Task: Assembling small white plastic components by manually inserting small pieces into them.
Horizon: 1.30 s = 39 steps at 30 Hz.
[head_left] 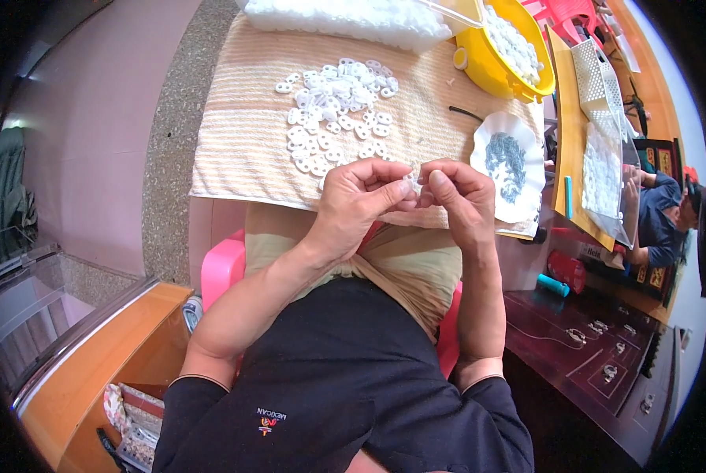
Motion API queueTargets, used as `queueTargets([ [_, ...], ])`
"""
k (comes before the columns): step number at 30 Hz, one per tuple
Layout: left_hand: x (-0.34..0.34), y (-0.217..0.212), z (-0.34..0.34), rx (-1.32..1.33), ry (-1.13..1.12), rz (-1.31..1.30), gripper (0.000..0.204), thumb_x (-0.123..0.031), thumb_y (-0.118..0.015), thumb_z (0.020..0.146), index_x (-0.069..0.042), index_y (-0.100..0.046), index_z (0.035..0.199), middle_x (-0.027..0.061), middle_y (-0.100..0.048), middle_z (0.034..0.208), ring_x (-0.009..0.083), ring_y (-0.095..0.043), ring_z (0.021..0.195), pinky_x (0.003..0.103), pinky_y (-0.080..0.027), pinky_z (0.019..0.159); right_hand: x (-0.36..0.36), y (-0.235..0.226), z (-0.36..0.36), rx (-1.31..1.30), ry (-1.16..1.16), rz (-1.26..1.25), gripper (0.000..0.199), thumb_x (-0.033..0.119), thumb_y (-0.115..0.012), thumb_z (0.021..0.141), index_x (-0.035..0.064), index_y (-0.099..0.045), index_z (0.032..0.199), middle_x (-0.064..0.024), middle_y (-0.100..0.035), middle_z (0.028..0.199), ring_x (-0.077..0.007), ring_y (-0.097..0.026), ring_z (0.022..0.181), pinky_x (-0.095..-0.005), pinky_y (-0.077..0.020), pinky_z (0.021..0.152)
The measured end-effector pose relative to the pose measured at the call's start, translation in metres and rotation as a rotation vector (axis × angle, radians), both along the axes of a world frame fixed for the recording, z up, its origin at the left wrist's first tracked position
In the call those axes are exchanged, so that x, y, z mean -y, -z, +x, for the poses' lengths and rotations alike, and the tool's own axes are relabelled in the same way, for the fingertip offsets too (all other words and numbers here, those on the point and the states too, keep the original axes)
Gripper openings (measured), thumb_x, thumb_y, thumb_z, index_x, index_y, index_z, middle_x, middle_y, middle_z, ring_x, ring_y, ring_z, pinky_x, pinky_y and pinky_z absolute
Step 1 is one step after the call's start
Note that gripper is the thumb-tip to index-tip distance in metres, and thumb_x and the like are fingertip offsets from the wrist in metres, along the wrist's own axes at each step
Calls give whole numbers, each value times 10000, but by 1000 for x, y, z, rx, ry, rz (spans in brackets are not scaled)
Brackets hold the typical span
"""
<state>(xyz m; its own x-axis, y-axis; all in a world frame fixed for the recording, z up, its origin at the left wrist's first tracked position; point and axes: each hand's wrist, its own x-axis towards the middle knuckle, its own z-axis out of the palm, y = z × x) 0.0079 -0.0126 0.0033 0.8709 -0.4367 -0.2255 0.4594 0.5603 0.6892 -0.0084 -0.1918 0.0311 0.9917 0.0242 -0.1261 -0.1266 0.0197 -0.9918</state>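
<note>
My left hand (pixel 361 201) and my right hand (pixel 462 199) meet over the near edge of the towel-covered table, in front of my lap. Both are pinched, thumb against fingers, on a small white plastic piece (pixel 414 186) that the fingertips mostly cover. Just beyond my left hand, a loose pile of white plastic pieces with holes (pixel 341 98) spreads over the striped towel (pixel 235 150). Right of my right hand lies a white dish with a wavy rim (pixel 533 201), holding many tiny dark parts (pixel 507 165).
A clear bin of white pieces (pixel 353 20) stands at the far edge. Beside it is a yellow tub (pixel 546 79) with more pieces. A thin black stick (pixel 465 113) lies near the dish. At far right, another person (pixel 664 217) sits by an orange-topped table (pixel 562 118).
</note>
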Motion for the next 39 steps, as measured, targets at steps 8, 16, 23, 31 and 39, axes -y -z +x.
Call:
queueTargets([
  [8,-9,-2,11,-70,-148,-85,188,-17,-629,880,35,-613,1060,98,-659,893,145,-660,790,271,-575,743,-3,-6,33,197,-81,-489,122,46,-639,883,-17,-660,985,-29,-636,800,-67,-576,648,-210,-478,580],
  [16,-21,1,24,-78,-254,-148,191,0,-615,882,7,-605,1072,104,-663,912,169,-668,827,297,-585,768,-25,3,67,395,-218,-1031,160,95,-645,817,43,-695,959,-109,-656,919,-298,-649,809,-361,-501,697],
  [23,-25,2,27,-85,-274,-153,194,-8,-625,877,7,-605,1070,105,-660,908,168,-668,829,295,-584,771,-31,1,75,334,-267,-1118,146,150,-649,815,59,-695,920,-94,-654,918,-309,-642,833,-392,-495,719],
  [31,-24,3,27,-96,-269,-148,190,-7,-629,873,4,-606,1062,103,-660,907,166,-666,824,286,-582,767,-33,1,74,313,-285,-1163,146,179,-643,806,48,-642,871,-123,-647,885,-324,-636,793,-409,-486,689],
  [39,-24,3,27,-95,-273,-137,195,-9,-629,874,7,-602,1067,100,-657,901,160,-663,818,282,-583,762,-30,-3,71,337,-330,-1088,124,129,-591,807,66,-648,897,-124,-628,896,-324,-614,867,-426,-486,748],
])
